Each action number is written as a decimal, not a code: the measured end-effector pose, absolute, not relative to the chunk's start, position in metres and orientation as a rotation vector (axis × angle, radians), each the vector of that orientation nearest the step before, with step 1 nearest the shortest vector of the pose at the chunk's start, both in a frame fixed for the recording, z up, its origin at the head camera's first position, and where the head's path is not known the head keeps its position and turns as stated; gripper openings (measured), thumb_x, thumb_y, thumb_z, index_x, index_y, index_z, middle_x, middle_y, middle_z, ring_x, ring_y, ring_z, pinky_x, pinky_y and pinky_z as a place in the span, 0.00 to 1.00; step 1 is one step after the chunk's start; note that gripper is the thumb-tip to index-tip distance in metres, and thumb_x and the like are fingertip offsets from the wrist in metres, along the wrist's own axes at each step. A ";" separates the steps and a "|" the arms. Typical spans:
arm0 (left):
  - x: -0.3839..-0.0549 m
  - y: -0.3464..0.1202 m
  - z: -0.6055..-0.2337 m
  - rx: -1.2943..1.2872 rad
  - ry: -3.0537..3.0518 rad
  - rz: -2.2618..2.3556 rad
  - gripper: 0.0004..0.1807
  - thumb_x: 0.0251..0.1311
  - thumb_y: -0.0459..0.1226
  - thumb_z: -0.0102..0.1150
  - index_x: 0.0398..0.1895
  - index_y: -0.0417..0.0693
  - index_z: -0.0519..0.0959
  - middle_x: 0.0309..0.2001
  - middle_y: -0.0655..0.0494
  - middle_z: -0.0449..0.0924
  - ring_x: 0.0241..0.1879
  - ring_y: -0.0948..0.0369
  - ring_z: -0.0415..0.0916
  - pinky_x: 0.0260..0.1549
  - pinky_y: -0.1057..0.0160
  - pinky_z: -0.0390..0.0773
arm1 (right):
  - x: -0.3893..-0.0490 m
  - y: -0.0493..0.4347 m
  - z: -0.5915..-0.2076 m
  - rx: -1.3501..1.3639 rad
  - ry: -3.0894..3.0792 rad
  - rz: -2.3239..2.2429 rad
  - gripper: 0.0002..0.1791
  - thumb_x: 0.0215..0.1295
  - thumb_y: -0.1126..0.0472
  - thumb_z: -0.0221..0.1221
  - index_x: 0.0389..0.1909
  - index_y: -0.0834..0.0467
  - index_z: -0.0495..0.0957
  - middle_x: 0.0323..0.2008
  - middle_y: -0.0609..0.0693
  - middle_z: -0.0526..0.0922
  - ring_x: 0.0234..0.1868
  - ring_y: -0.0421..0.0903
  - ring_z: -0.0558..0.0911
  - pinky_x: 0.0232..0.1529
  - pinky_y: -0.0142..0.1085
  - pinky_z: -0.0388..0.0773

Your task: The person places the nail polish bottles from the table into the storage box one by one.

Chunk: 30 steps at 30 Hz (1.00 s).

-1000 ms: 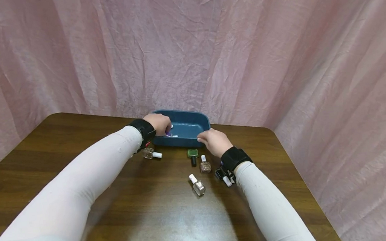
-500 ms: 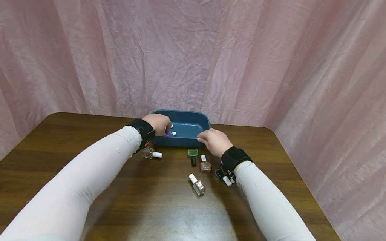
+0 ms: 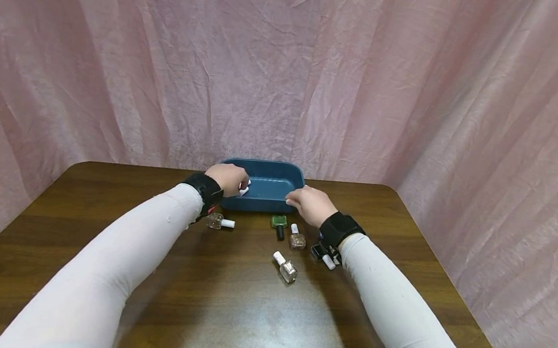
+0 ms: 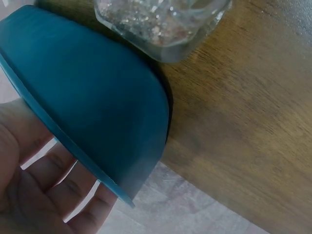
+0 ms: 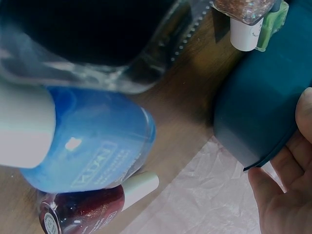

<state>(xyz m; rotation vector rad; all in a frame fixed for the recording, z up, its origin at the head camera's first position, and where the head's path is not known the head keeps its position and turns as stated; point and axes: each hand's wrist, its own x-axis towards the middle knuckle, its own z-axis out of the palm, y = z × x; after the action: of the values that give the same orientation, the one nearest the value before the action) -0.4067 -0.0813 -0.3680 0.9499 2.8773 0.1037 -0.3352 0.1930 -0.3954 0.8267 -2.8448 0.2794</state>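
Note:
A blue plastic bin [image 3: 275, 188] stands at the table's far edge. My left hand [image 3: 228, 179] reaches over its left end, fingers inside, at a nail polish bottle whose white cap [image 3: 244, 190] peeks out by the fingertips. In the left wrist view the fingers [image 4: 63, 185] pass behind the bin's rim, which hides their tips and the bottle's body. My right hand [image 3: 311, 204] grips the bin's front right corner. The right wrist view shows its thumb [image 5: 304, 114] against the outer wall and fingers over the rim.
Nail polish bottles lie before the bin: a clear glitter one [image 3: 215, 221], a green one [image 3: 279, 221], a copper glitter one [image 3: 297, 241] and a silver one [image 3: 288, 272]. Under my right wrist lie a blue bottle [image 5: 92, 141], a dark red bottle [image 5: 83, 209] and a dark one [image 5: 83, 39].
Inside the bin, the white cap near my left fingertips has shifted left and tilted, and the purple spot beneath them no longer shows. My right hand stays at the corner.

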 end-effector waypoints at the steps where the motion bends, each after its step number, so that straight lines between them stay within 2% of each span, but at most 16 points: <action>1: -0.406 -0.082 -0.369 0.964 2.886 0.104 0.09 0.70 0.33 0.74 0.51 0.45 0.91 0.50 0.50 0.90 0.43 0.52 0.86 0.48 0.48 0.85 | -0.335 0.193 -0.396 0.824 -2.846 0.279 0.12 0.83 0.60 0.62 0.54 0.60 0.90 0.50 0.55 0.93 0.57 0.54 0.89 0.76 0.51 0.71; 7: -0.402 -0.086 -0.378 1.039 2.987 0.134 0.17 0.72 0.35 0.73 0.61 0.43 0.89 0.56 0.45 0.88 0.54 0.46 0.86 0.55 0.44 0.85 | -0.336 0.192 -0.396 0.834 -2.840 0.287 0.11 0.83 0.61 0.62 0.54 0.60 0.90 0.49 0.55 0.93 0.56 0.55 0.90 0.75 0.52 0.72; 12: -0.394 -0.091 -0.381 1.066 3.116 0.155 0.18 0.74 0.35 0.70 0.64 0.42 0.87 0.58 0.41 0.86 0.57 0.43 0.84 0.57 0.44 0.83 | -0.339 0.194 -0.397 0.830 -2.843 0.282 0.12 0.83 0.60 0.61 0.55 0.60 0.90 0.49 0.55 0.93 0.56 0.55 0.90 0.70 0.51 0.77; 15: -0.388 -0.094 -0.380 1.078 3.152 0.158 0.19 0.76 0.34 0.67 0.66 0.39 0.85 0.62 0.40 0.85 0.61 0.41 0.82 0.61 0.44 0.81 | -0.339 0.194 -0.397 0.833 -2.844 0.276 0.12 0.83 0.60 0.61 0.55 0.60 0.90 0.50 0.55 0.93 0.56 0.55 0.90 0.71 0.51 0.77; 19: -0.379 -0.098 -0.376 1.081 3.169 0.166 0.23 0.78 0.36 0.64 0.71 0.37 0.81 0.68 0.39 0.81 0.69 0.40 0.77 0.65 0.42 0.79 | -0.338 0.194 -0.397 0.838 -2.849 0.280 0.12 0.83 0.60 0.61 0.55 0.60 0.90 0.50 0.55 0.93 0.57 0.55 0.90 0.76 0.51 0.71; 22: -0.372 -0.101 -0.374 1.115 3.178 0.172 0.25 0.78 0.37 0.64 0.73 0.36 0.79 0.70 0.38 0.79 0.71 0.40 0.76 0.67 0.42 0.78 | -0.338 0.195 -0.397 0.833 -2.852 0.274 0.13 0.84 0.60 0.61 0.55 0.60 0.90 0.50 0.56 0.93 0.57 0.55 0.89 0.75 0.51 0.72; 26: -0.362 -0.105 -0.374 1.181 3.181 0.192 0.27 0.78 0.38 0.65 0.74 0.34 0.77 0.72 0.36 0.78 0.73 0.40 0.74 0.69 0.40 0.76 | -0.338 0.195 -0.397 0.833 -2.849 0.266 0.13 0.84 0.60 0.61 0.55 0.60 0.90 0.50 0.55 0.93 0.56 0.55 0.89 0.67 0.51 0.79; 30: -0.354 -0.110 -0.374 1.203 3.177 0.223 0.31 0.79 0.44 0.67 0.75 0.34 0.76 0.73 0.36 0.77 0.74 0.40 0.72 0.71 0.39 0.74 | -0.339 0.195 -0.399 0.833 -2.850 0.271 0.13 0.84 0.59 0.61 0.55 0.60 0.90 0.50 0.56 0.93 0.56 0.55 0.89 0.69 0.52 0.78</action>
<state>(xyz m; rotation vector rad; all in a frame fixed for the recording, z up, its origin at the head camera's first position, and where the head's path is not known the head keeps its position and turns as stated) -0.3536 -0.1098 -0.3740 1.2028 3.1768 0.2234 -0.3390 0.1951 -0.3987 0.8332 -2.8497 0.2708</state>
